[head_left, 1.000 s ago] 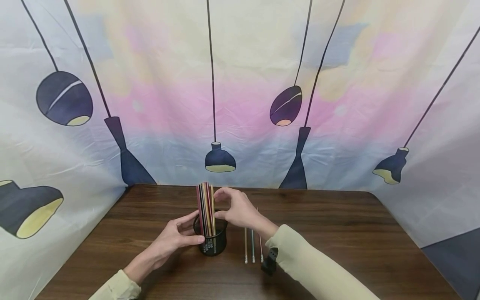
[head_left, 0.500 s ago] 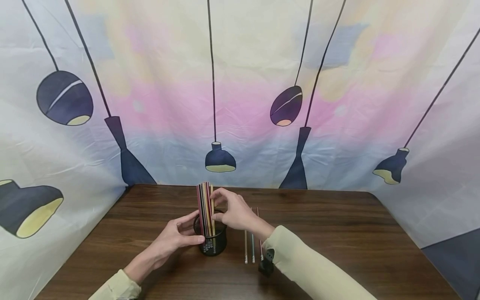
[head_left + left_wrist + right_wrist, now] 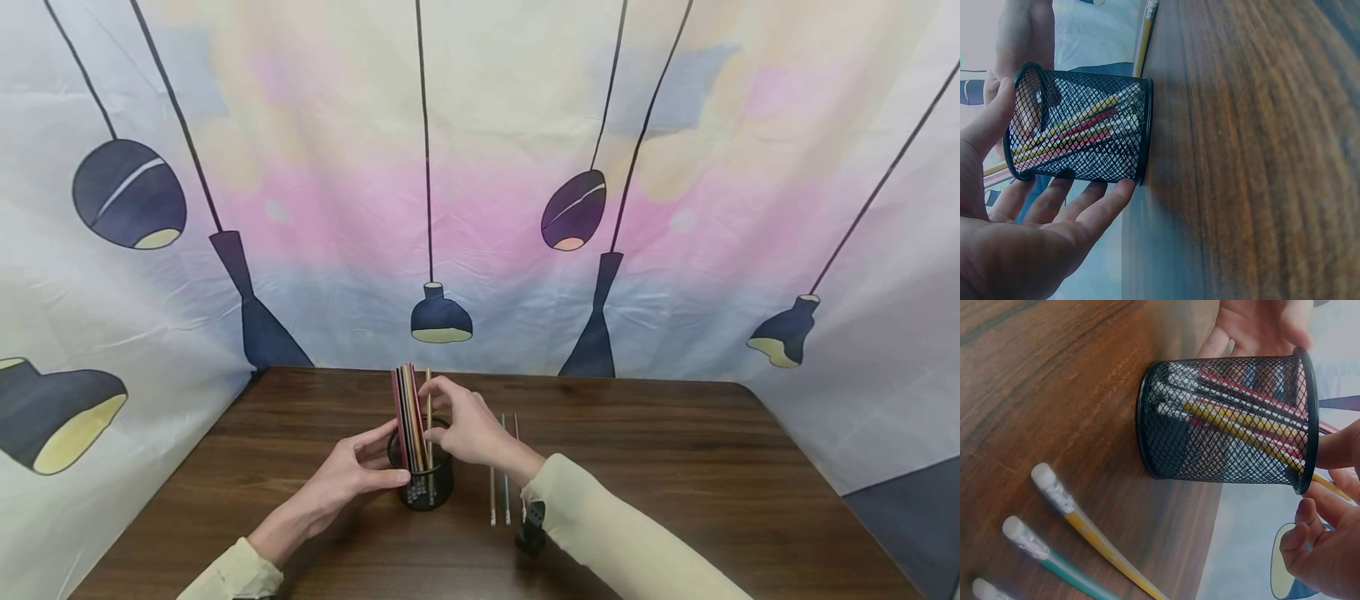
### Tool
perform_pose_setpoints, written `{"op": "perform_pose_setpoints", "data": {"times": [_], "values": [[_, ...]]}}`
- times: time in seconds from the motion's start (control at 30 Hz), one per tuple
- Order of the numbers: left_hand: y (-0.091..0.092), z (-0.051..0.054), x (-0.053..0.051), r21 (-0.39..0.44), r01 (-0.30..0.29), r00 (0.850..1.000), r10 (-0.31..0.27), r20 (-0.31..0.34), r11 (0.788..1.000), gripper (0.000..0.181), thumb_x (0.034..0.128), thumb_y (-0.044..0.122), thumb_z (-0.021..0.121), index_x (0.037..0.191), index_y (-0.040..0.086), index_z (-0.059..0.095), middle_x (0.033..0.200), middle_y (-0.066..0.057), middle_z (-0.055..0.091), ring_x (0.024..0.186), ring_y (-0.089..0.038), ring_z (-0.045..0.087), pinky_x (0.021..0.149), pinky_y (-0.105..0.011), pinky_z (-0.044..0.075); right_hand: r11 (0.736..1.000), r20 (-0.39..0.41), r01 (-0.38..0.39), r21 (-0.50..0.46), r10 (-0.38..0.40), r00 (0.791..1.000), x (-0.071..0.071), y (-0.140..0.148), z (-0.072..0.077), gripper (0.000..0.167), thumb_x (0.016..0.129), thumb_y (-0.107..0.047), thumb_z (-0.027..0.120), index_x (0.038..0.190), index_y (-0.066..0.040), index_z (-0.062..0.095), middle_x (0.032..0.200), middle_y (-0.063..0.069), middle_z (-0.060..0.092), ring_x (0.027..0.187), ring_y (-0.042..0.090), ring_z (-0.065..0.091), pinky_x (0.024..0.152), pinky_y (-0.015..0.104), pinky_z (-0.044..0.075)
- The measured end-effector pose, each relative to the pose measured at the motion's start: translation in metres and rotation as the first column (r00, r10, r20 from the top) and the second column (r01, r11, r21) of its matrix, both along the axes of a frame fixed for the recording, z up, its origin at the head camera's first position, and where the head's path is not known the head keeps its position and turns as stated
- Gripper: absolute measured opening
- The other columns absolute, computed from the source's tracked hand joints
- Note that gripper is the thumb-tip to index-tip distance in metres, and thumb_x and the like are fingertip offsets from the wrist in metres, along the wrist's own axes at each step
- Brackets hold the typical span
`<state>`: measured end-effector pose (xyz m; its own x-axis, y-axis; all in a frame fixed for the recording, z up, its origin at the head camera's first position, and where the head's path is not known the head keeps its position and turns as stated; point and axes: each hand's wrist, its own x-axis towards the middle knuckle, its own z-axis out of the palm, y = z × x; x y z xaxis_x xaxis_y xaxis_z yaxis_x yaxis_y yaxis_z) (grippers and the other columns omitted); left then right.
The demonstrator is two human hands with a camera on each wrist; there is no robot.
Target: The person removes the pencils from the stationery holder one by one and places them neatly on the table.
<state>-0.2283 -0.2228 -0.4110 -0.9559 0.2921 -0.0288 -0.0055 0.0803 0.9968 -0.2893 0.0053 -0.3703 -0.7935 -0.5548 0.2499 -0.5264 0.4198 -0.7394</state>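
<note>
A black mesh cup [image 3: 427,492] stands upright on the wooden table, holding a bundle of pencils [image 3: 407,417] that lean left, erasers down. My left hand [image 3: 337,479] grips the cup from the left, thumb at the front rim; in the left wrist view its fingers [image 3: 1100,212] curl along the mesh. Above the rim, my right hand [image 3: 472,425] pinches one yellow pencil [image 3: 430,408], which stands a little apart from the bundle with its lower end inside the cup. The right wrist view shows that yellow pencil [image 3: 1241,432] slanting through the mesh cup [image 3: 1175,450].
Three pencils lie side by side on the table right of the cup: a yellow one [image 3: 492,496], a green one [image 3: 506,500] and a reddish one [image 3: 517,427], partly under my right wrist. A cloth printed with lamps [image 3: 495,208] hangs behind the table [image 3: 675,467].
My right hand has moved slightly left and down onto a yellow pencil and now pinches it. That pencil has separated from the bundle toward the right. My left hand stays put.
</note>
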Motion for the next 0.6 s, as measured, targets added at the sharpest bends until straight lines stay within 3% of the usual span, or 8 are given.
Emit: {"op": "perform_pose_setpoints", "data": {"times": [0.37,0.6], "values": [[-0.0002,-0.0004,-0.0003,0.009,0.003,1.000,-0.003,0.000,1.000,0.091,0.0931,0.011,0.082,0.166,0.003,0.028,0.160,-0.032,0.037,0.137,-0.044,0.053,0.099,-0.040,0.053,0.999,-0.009,0.030,-0.037,-0.031,0.999,0.0044,0.0025,-0.0042,0.044,0.096,0.000,0.075,0.134,-0.019,0.062,0.131,0.004,0.070,0.115,0.017,0.069,0.067,0.028,0.051],[-0.0004,-0.0007,-0.0003,0.008,0.002,1.000,-0.002,0.004,1.000,0.090,0.0934,0.011,0.081,0.166,0.004,0.029,0.160,-0.031,0.039,0.137,-0.043,0.053,0.100,-0.040,0.053,0.998,-0.027,0.041,-0.052,-0.043,0.999,0.0025,0.0019,-0.0055,0.042,0.096,0.001,0.076,0.131,-0.018,0.065,0.125,0.004,0.073,0.112,0.015,0.070,0.085,0.033,0.055]]}}
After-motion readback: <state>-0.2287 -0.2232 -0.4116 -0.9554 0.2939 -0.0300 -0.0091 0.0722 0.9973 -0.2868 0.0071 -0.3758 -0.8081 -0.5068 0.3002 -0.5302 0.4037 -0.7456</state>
